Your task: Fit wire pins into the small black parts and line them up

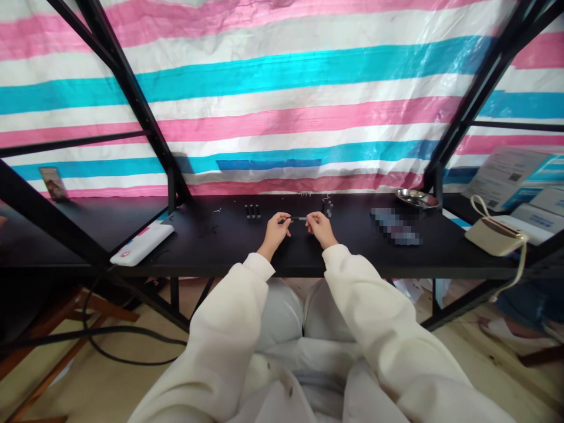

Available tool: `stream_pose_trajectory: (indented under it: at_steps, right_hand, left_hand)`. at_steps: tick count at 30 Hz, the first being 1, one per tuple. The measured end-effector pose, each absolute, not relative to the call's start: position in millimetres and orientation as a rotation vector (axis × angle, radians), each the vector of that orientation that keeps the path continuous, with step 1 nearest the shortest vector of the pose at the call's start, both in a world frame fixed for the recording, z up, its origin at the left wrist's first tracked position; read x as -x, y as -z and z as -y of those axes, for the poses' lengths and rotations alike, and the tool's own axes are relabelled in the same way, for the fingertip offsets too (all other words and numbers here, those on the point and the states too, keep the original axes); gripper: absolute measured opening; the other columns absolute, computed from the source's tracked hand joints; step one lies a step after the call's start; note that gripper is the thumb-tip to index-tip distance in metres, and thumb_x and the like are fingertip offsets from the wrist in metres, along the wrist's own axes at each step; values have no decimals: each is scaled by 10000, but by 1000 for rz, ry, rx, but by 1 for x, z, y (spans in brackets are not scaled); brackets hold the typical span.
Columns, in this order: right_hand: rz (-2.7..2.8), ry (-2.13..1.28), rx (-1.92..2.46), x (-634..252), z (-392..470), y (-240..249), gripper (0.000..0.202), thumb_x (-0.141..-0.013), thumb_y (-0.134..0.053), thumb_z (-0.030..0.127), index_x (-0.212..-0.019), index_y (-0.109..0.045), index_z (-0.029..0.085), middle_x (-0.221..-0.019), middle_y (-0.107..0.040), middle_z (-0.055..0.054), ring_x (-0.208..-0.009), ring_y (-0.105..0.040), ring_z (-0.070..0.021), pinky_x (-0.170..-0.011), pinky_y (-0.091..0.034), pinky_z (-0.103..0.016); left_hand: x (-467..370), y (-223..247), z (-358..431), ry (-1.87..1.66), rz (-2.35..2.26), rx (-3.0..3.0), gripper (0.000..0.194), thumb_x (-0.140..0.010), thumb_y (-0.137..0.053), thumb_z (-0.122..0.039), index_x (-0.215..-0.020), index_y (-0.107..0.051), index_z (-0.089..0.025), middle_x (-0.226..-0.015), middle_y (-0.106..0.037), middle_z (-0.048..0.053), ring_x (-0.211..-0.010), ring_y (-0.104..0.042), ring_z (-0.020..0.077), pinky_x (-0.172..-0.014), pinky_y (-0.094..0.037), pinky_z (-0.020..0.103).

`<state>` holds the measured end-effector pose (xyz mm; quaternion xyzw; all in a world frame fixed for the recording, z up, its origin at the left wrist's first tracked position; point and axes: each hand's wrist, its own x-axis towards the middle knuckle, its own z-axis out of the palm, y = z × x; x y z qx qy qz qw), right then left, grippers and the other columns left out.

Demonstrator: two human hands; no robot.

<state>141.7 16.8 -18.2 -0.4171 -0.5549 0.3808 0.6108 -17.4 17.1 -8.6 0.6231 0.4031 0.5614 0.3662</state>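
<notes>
Over the black table, my left hand and my right hand face each other. Between them lies a slim black-and-grey tube, roughly level. The fingertips of my left hand pinch its dark end, and those of my right hand grip the light grey end. Several short black cylinders with grey ends stand in a row beyond my left hand. More small black and grey pieces are just past my right hand. Tiny light pieces lie along the table's back edge.
On the left lies a white box-like object with a pink mark. To the right are a blurred-out flat item, a shiny metal dish and a cream pouch with a strap. Black frame posts rise at both sides before a striped sheet.
</notes>
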Motion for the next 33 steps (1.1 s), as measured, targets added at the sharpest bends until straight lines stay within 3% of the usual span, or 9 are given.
stream_pose_trajectory:
  at_steps: [4,9,14,25,33]
  right_hand:
    - [1414,-788,995,-142,-14,20,299,-755,-531,487,-817,-515,194,-615,-542,29,-478,-472,-94,-488,-394,-238]
    - [1776,-422,1115,-144,-8,19,175,-792,-529,342,-874,-596,203,-725,-570,-9,-622,-513,-131,-641,-426,-266]
    - [1858,-173,1337,-146,-5,16,139,-815,-485,247,-853,-609,195,-855,-556,-60,-709,-519,-160,-663,-407,-267]
    - [1960,-353,1021,-138,-1,17,144,-815,-481,277,-864,-587,193,-728,-568,-13,-620,-487,-133,-633,-392,-249]
    - [1902,-403,1329,-154,-12,9,85,-756,-556,252,-730,-600,184,-653,-608,-12,-609,-545,-138,-637,-424,-258]
  left_hand:
    - [18,6,-15,-1461,-1086,-1569,198,-756,-599,-279,-881,-537,-139,-789,-634,36,-372,-489,39,-395,-388,178]
    - [19,3,-13,-1491,-1139,-1552,165,-771,-573,-260,-877,-538,-139,-746,-613,17,-359,-467,34,-380,-370,175]
    - [21,6,-15,-1563,-1288,-1487,129,-769,-573,-262,-816,-536,-148,-657,-559,-23,-350,-418,29,-341,-313,163]
    - [16,2,-6,-1187,-937,-1547,232,-750,-613,-350,-823,-546,-141,-604,-510,-45,-334,-426,33,-322,-268,172]
    - [16,-4,-5,-1178,-949,-1436,223,-809,-546,-373,-853,-487,-162,-635,-560,-31,-315,-420,23,-306,-217,153]
